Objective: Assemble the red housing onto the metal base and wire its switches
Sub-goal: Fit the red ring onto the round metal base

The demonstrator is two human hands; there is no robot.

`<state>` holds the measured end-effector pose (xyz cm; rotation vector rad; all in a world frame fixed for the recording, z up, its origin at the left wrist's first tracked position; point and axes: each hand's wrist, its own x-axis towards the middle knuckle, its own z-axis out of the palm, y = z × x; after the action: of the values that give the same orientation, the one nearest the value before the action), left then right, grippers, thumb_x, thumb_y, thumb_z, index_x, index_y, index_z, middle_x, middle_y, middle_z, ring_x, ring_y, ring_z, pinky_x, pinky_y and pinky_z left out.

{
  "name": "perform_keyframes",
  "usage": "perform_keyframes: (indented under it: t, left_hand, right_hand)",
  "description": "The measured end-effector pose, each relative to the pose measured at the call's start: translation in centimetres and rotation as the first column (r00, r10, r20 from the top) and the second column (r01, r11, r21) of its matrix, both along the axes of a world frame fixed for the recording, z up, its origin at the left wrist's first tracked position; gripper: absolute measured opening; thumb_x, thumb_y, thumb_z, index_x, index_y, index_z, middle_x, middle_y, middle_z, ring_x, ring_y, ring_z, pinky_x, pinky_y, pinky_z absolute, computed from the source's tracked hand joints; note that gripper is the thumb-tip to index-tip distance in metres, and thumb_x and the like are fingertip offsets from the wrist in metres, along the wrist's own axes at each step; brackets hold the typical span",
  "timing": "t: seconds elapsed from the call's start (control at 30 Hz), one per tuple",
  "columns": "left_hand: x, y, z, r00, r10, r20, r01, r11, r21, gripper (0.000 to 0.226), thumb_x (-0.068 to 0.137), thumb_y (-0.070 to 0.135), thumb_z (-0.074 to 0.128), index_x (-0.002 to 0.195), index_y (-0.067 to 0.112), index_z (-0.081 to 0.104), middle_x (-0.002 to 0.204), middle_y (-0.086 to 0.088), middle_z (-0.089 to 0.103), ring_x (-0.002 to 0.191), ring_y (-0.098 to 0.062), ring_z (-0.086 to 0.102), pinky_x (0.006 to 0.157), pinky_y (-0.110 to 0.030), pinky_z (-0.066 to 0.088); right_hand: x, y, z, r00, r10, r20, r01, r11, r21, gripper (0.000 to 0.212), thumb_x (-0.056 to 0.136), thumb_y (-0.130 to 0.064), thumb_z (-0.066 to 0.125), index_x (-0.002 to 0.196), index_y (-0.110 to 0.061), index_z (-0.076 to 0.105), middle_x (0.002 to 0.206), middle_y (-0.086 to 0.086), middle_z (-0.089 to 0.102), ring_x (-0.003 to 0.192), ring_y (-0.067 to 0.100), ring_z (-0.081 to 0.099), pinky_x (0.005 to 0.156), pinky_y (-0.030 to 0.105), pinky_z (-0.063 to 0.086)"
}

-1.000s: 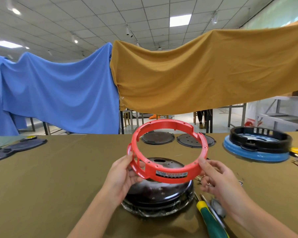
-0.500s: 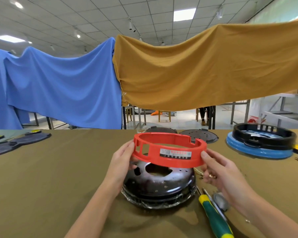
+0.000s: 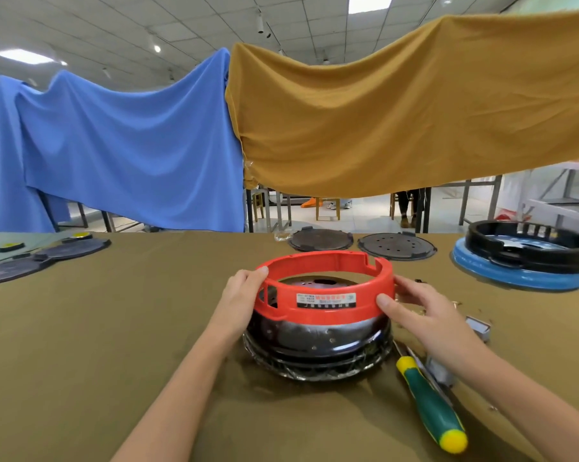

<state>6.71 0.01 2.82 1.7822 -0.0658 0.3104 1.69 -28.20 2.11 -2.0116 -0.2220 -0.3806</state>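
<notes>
The red ring-shaped housing [image 3: 325, 303], with a white label facing me, sits level around the top of the dark domed metal base [image 3: 318, 345] at the table's middle. My left hand [image 3: 243, 296] grips its left side, thumb on the upper rim. My right hand [image 3: 421, 311] holds its right side, thumb pressed on the outer wall. The base's lower rim rests on the olive cloth. No switches or wires are plainly visible.
A green screwdriver with a yellow cap [image 3: 430, 405] lies right of the base, with small metal parts [image 3: 478, 326] beside it. At the back right, a black ring on a blue disc [image 3: 525, 258]. Two dark round plates [image 3: 396, 246] lie behind; flat dark parts [image 3: 44, 256] far left.
Both hands tipped the red housing from upright to level and lowered it down over the metal base. It now sits around the dome's top.
</notes>
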Motion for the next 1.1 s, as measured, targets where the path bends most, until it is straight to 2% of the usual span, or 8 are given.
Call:
perform_keyframes:
  t: [0.13, 0.2, 0.33, 0.43, 0.6, 0.77, 0.9, 1.1]
  left_hand:
    - [0.1, 0.0, -0.1, 1.000, -0.010, 0.004, 0.010, 1.000, 0.001, 0.052, 0.068, 0.068, 0.047, 0.080, 0.017, 0.053, 0.106, -0.017, 0.063, 0.101, -0.031, 0.059, 0.101, -0.049, 0.043]
    - [0.2, 0.1, -0.1, 0.999, 0.027, 0.026, -0.027, 1.000, -0.001, 0.039, 0.073, 0.058, 0.047, 0.075, 0.020, 0.050, 0.094, -0.007, 0.055, 0.089, -0.024, 0.053, 0.090, -0.044, 0.043]
    - [0.3, 0.5, -0.1, 0.996, 0.073, 0.042, -0.074, 0.997, 0.011, 0.022, 0.075, 0.046, 0.042, 0.068, 0.025, 0.044, 0.079, 0.002, 0.044, 0.075, -0.018, 0.042, 0.071, -0.037, 0.034]
    - [0.5, 0.7, -0.4, 0.995, 0.094, 0.044, -0.094, 0.995, 0.016, 0.020, 0.076, 0.041, 0.041, 0.065, 0.025, 0.041, 0.075, 0.002, 0.043, 0.066, -0.016, 0.040, 0.064, -0.035, 0.032]
    - [0.6, 0.8, -0.9, 0.995, 0.100, -0.027, -0.100, 0.995, -0.029, 0.023, 0.074, 0.042, 0.042, 0.067, 0.020, 0.039, 0.072, -0.002, 0.042, 0.068, -0.020, 0.041, 0.068, -0.038, 0.034]
    - [0.7, 0.7, -1.3, 0.995, 0.054, -0.082, -0.059, 0.997, -0.056, 0.024, 0.072, 0.043, 0.048, 0.076, 0.019, 0.051, 0.078, -0.002, 0.049, 0.072, -0.020, 0.048, 0.071, -0.037, 0.040]
    - [1.1, 0.8, -1.8, 0.994, -0.002, -0.108, -0.010, 0.994, -0.112, 0.016, 0.089, 0.035, 0.051, 0.084, 0.020, 0.054, 0.069, 0.003, 0.051, 0.066, -0.016, 0.051, 0.069, -0.035, 0.041]
    - [1.1, 0.8, -1.9, 0.985, -0.043, -0.166, 0.017, 0.988, -0.154, 0.035, 0.070, 0.048, 0.053, 0.093, 0.021, 0.055, 0.064, 0.005, 0.055, 0.068, -0.018, 0.057, 0.073, -0.037, 0.045]
  right_hand:
    - [-0.2, -0.2, -0.3, 1.000, -0.027, 0.007, 0.027, 0.998, -0.055, 0.079, 0.073, -0.069, 0.056, 0.144, -0.037, 0.043, 0.121, -0.025, 0.052, 0.108, -0.014, 0.047, 0.089, 0.022, 0.038]
    - [-0.4, 0.1, -0.3, 0.999, -0.028, 0.022, 0.030, 0.993, -0.110, 0.080, 0.076, -0.066, 0.056, 0.147, -0.033, 0.040, 0.130, -0.019, 0.053, 0.114, -0.005, 0.050, 0.094, 0.023, 0.040]
    - [-0.9, 0.9, -0.5, 0.998, 0.024, 0.060, -0.012, 0.981, -0.192, 0.080, 0.074, -0.067, 0.055, 0.147, -0.041, 0.035, 0.120, -0.037, 0.048, 0.111, -0.013, 0.047, 0.090, 0.011, 0.037]
    - [-1.0, 1.2, -0.4, 0.996, 0.022, 0.081, -0.002, 0.969, -0.245, 0.082, 0.076, -0.066, 0.056, 0.150, -0.042, 0.029, 0.118, -0.034, 0.047, 0.114, -0.007, 0.047, 0.095, 0.017, 0.038]
    - [-1.6, 1.5, -0.4, 0.997, 0.025, 0.079, 0.002, 0.947, -0.321, 0.070, 0.076, -0.067, 0.053, 0.135, -0.058, 0.016, 0.103, -0.049, 0.035, 0.100, -0.021, 0.045, 0.080, -0.001, 0.032]
    - [-1.7, 1.6, -0.4, 0.997, 0.012, 0.079, 0.016, 0.940, -0.341, 0.070, 0.078, -0.068, 0.055, 0.135, -0.058, 0.016, 0.102, -0.050, 0.032, 0.096, -0.023, 0.041, 0.076, -0.001, 0.030]
    - [-1.4, 1.1, -0.6, 0.999, 0.021, 0.046, -0.004, 0.938, -0.347, 0.075, 0.083, -0.061, 0.062, 0.146, -0.049, 0.023, 0.103, -0.044, 0.039, 0.107, -0.008, 0.047, 0.094, 0.013, 0.039]
    - [-1.6, 0.7, -0.4, 1.000, -0.001, 0.031, 0.011, 0.942, -0.336, 0.077, 0.081, -0.059, 0.068, 0.146, -0.040, 0.031, 0.116, -0.028, 0.050, 0.113, -0.001, 0.052, 0.102, 0.027, 0.046]
